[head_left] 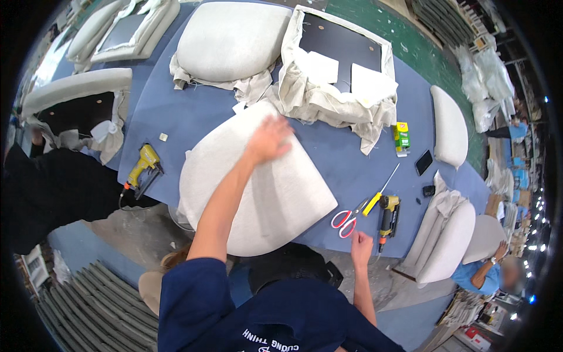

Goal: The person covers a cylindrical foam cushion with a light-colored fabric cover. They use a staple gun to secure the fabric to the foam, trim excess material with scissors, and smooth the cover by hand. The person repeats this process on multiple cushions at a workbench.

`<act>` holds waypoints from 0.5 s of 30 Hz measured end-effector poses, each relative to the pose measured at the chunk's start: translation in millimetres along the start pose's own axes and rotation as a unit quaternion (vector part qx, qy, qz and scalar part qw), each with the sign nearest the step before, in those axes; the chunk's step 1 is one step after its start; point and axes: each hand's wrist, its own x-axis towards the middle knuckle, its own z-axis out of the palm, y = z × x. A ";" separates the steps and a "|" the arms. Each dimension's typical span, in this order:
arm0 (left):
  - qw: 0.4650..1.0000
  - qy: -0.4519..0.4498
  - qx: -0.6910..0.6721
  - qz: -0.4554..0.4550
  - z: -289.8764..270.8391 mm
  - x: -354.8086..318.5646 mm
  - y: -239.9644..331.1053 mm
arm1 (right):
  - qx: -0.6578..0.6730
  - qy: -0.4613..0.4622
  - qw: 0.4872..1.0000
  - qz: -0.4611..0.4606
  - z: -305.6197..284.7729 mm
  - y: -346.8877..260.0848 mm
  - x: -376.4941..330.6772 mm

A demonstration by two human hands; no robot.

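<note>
A cream upholstered seat cushion point(234, 170) lies at a slant on the near side of the blue-topped table. My left hand point(270, 139) rests flat on its far part, slightly smeared, fingers stretched out. My right hand point(361, 245) is closed at the table's near edge, right of the cushion; whatever it may hold is hidden. Just beyond that fist lie red-and-white-handled scissors point(347, 223) and a screwdriver with a yellow handle point(372, 204). Beside them rests a staple gun point(387, 223) with its hose.
At the far side sit a cream cushion point(231, 41) and a partly covered panel point(346, 44). A green-yellow box point(402, 138), a phone point(423, 162) and more cushions point(450, 126) are at right. Another staple gun point(142, 167) lies left, near a dark-clothed person point(64, 199).
</note>
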 end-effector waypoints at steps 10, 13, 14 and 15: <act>0.923 0.098 0.016 -0.372 -42.7 -66.8 -44.0 | 0.268 -0.039 0.962 0.021 7.1 39.8 -13.6; 0.860 0.012 0.006 -0.510 -67.0 -129.2 -71.6 | 0.315 -0.061 0.947 -0.023 22.3 28.2 21.5; 0.828 -0.023 -0.015 -0.560 -65.4 -149.2 -90.2 | 0.321 -0.070 0.944 -0.031 33.4 39.5 37.0; 0.827 -0.009 -0.029 -0.562 -56.8 -165.1 -103.2 | 0.326 -0.086 0.940 -0.047 50.1 49.5 61.5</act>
